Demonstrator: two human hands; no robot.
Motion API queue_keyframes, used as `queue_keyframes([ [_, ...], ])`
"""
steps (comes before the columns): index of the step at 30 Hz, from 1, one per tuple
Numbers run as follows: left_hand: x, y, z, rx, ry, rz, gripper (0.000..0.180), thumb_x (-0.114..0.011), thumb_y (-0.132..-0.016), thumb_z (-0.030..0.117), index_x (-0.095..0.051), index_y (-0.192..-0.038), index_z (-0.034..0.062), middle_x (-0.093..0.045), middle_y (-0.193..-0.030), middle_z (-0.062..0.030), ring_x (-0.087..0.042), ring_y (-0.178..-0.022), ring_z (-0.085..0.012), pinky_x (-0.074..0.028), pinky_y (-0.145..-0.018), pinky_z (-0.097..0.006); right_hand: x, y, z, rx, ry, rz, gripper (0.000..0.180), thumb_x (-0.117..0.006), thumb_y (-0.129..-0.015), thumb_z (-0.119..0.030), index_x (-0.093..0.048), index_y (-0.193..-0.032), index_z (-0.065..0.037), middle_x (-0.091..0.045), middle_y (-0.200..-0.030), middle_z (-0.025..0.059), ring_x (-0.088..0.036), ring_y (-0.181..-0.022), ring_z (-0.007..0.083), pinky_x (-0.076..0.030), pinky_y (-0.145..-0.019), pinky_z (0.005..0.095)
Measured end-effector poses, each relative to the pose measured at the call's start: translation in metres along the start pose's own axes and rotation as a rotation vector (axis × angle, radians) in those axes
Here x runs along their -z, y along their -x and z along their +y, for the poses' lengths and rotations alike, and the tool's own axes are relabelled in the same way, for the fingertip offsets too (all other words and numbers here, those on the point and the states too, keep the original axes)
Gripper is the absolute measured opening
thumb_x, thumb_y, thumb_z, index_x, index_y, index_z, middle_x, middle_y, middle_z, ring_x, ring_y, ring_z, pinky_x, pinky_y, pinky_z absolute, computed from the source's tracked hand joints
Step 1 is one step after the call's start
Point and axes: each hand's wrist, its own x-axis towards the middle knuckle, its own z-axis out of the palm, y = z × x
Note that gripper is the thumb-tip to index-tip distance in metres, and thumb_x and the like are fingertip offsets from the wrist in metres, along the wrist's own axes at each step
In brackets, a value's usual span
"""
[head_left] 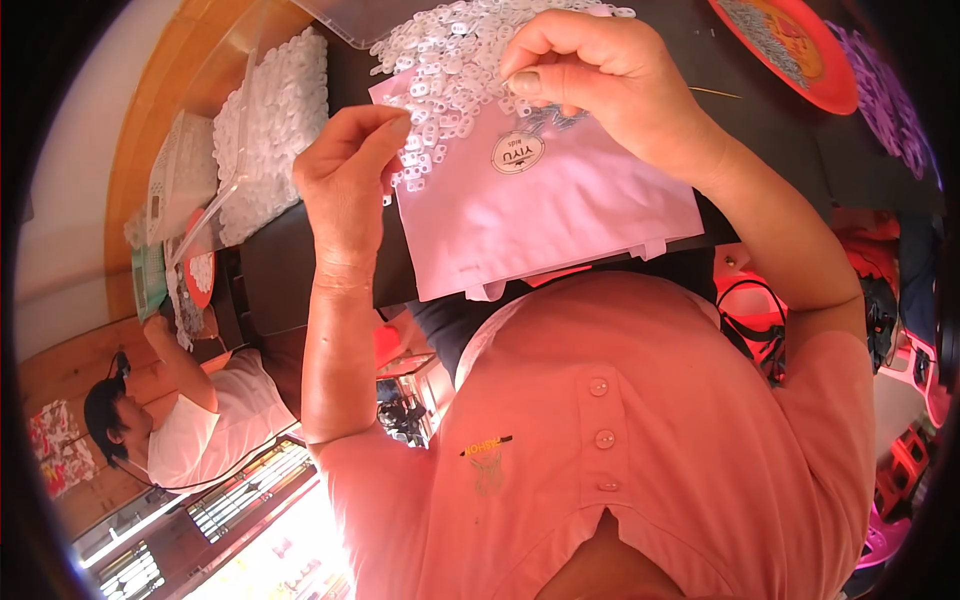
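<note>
My left hand (pixel 348 170) is raised at the left edge of a pink cloth bag (pixel 560 225), thumb and forefinger pinched together. My right hand (pixel 600 85) hovers above the bag's far part, its thumb pressed against the fingers. Whatever either pinch holds is too small or hidden to make out. A pile of small white plastic pieces with holes (pixel 440 75) spreads over the bag's far end and the dark table, between and beyond both hands. Small grey metal pieces (pixel 565 120) lie on the bag under my right hand.
At the far right stands a red dish (pixel 835 85) of grey metal pieces, beside purple pieces (pixel 880 100). A heap of white pieces in clear plastic (pixel 275 140) is at the left. Another person (pixel 205 425) works at the left near a green basket (pixel 148 282).
</note>
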Motion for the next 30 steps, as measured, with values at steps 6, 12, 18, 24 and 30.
queue_keyframes([
  [6,0.014,0.011,-0.03,-0.308,-0.32,-0.035,0.006,-0.068,-0.082,-0.004,-0.065,-0.085,0.0007,-0.055,-0.076,0.0021,-0.048,-0.066,-0.0053,-0.041,-0.062,-0.021,0.003,0.004,-0.001,-0.153,0.039,-0.077,0.007,-0.06,-0.088,0.0,-0.064,-0.094,0.0,-0.063,-0.084,-0.0016,-0.056,-0.077,0.0045,-0.044,-0.064,0.0202],
  [12,0.001,0.006,-0.03,-0.671,-0.899,-0.11,0.016,-0.073,-0.072,0.005,-0.064,-0.086,0.0073,-0.053,-0.08,-0.0071,-0.056,-0.077,-0.0261,-0.049,-0.061,-0.037,0.002,0.004,0.004,-0.164,0.044,-0.124,0.006,-0.062,-0.088,0.0,-0.064,-0.094,0.001,-0.063,-0.086,-0.0008,-0.058,-0.081,0.0051,-0.046,-0.069,0.0204],
  [18,-0.005,0.002,-0.041,-0.797,-1.079,-0.128,0.018,-0.072,-0.073,0.003,-0.062,-0.088,0.0066,-0.053,-0.08,-0.0071,-0.057,-0.076,-0.0269,-0.048,-0.061,-0.037,-0.001,0.003,0.013,-0.097,0.023,-0.127,0.005,-0.064,-0.087,-0.003,-0.063,-0.09,0.001,-0.065,-0.082,0.0017,-0.06,-0.079,0.0067,-0.049,-0.072,0.0229],
  [24,-0.006,-0.01,-0.046,-0.911,-1.15,-0.079,0.012,-0.066,-0.071,0.005,-0.057,-0.078,0.0065,-0.052,-0.078,-0.0087,-0.057,-0.073,-0.0282,-0.049,-0.054,-0.038,-0.001,0.001,0.014,-0.034,0.049,-0.103,0.005,-0.064,-0.086,-0.004,-0.064,-0.086,0.001,-0.066,-0.075,0.0025,-0.061,-0.072,0.0075,-0.049,-0.069,0.0234],
  [30,-0.017,-0.007,-0.019,-0.319,-0.236,-0.001,0.007,-0.064,-0.088,0.006,-0.062,-0.086,0.0003,-0.058,-0.074,-0.0064,-0.051,-0.061,-0.0094,-0.044,-0.058,-0.024,0.0,0.0,0.007,-0.202,-0.056,-0.035,0.007,-0.065,-0.086,-0.009,-0.065,-0.088,-0.002,-0.065,-0.073,0.0026,-0.059,-0.065,0.0082,-0.046,-0.058,0.0243],
])
